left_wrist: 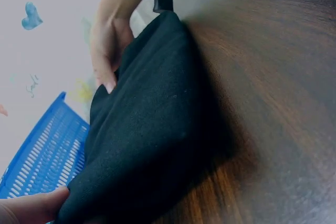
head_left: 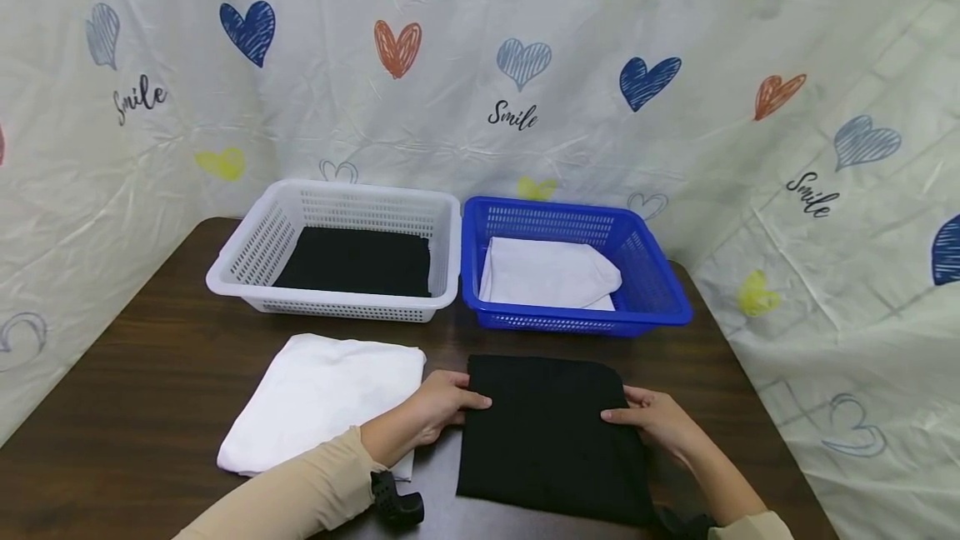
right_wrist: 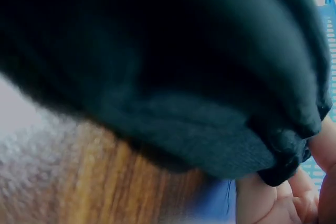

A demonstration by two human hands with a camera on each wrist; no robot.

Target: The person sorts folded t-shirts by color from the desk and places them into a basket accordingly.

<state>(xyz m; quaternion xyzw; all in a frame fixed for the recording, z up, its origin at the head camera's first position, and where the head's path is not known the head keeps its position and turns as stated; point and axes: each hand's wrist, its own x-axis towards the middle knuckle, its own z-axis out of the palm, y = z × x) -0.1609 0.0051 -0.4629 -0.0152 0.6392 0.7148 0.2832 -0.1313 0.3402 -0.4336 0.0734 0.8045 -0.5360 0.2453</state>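
Note:
A folded black cloth (head_left: pixel 551 440) is held between both hands over the front of the table. My left hand (head_left: pixel 442 402) pinches its left edge, thumb on top and fingers beneath. At the opposite edge my right hand (head_left: pixel 656 419) grips it the same way. Seen from the left wrist, the black cloth (left_wrist: pixel 142 114) hangs slightly raised from the wood, with the right hand (left_wrist: pixel 110 45) at its far side. In the right wrist view the cloth's folded layers (right_wrist: pixel 226 103) lie in the fingers (right_wrist: pixel 257 200). A folded white cloth (head_left: pixel 330 398) lies beside the left forearm.
A white basket (head_left: pixel 337 304) at the back left holds folded black cloth (head_left: pixel 360 261). Right of it, a blue basket (head_left: pixel 577 322) holds folded white cloth (head_left: pixel 547 273). Both stand on the dark wooden table (head_left: pixel 112 407), before a curtain printed with hearts (head_left: pixel 397 48).

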